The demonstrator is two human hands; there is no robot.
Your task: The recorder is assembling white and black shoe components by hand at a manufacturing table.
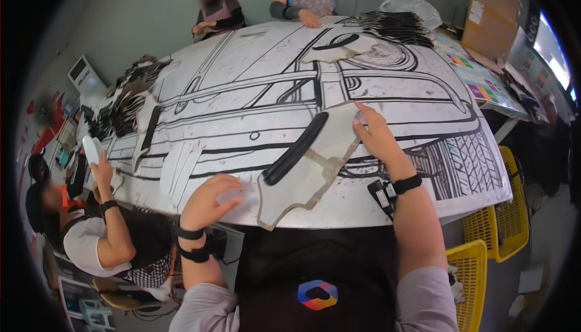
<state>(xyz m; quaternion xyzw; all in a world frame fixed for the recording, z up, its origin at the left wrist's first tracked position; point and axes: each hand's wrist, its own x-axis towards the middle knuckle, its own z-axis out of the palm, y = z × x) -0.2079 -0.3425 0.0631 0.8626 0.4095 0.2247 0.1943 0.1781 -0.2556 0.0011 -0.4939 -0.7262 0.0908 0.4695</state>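
Note:
A flat shoe upper piece, pale grey with a darker edge and a long padded black strip, lies at the near side of the table. My right hand pinches its upper right end between thumb and fingers. My left hand is curled by its lower left end, with something pale and translucent at the fingertips; what that is I cannot make out. Farther back lies a similar upper piece with a black strip. Another piece rests toward the left.
Stacked dark pieces stand on the table at the far right and far left. Thin white pieces lie left of my left hand. Two people work across the table, and one at the left holds a white piece. Yellow baskets stand at the right.

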